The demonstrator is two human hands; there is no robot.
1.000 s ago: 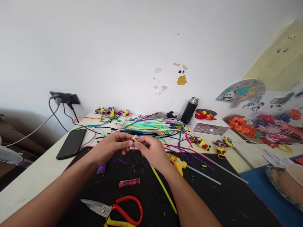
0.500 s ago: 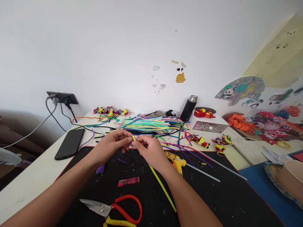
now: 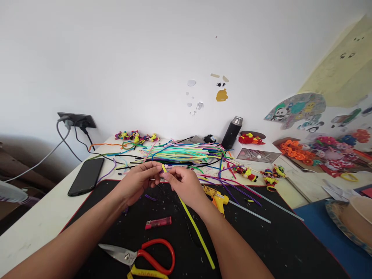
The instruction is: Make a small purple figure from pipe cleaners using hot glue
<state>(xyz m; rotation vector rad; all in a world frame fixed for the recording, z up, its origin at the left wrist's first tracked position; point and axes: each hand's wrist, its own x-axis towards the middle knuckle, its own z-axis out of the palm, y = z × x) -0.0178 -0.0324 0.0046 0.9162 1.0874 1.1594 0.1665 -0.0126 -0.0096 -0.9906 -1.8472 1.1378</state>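
Observation:
A yellow pipe cleaner [image 3: 197, 230] runs down from between my hands, its lower end over the black mat [image 3: 255, 248]. Its upper part passes a small pink-purple piece [image 3: 166, 166] at my fingertips. My left hand [image 3: 142, 180] pinches this small work from the left, fingers curled. On the other side, my right hand [image 3: 186, 184] has thumb and fingers closed on the yellow pipe cleaner. The exact shape of the small piece is hidden by my fingers. Below lie a red lighter [image 3: 158, 223] and scissors [image 3: 154, 254] with red and yellow handles.
Behind my hands lies a pile of coloured pipe cleaners [image 3: 183, 152]. A phone [image 3: 86, 177] is at left. To the right are a yellow glue gun [image 3: 216, 197], glue sticks [image 3: 250, 212], small figures [image 3: 269, 180], a black flask [image 3: 231, 133] and a white box [image 3: 257, 153].
The yellow pipe cleaner's lower end has shifted slightly left and down. My left hand has turned a little, and its lower fingers have moved right.

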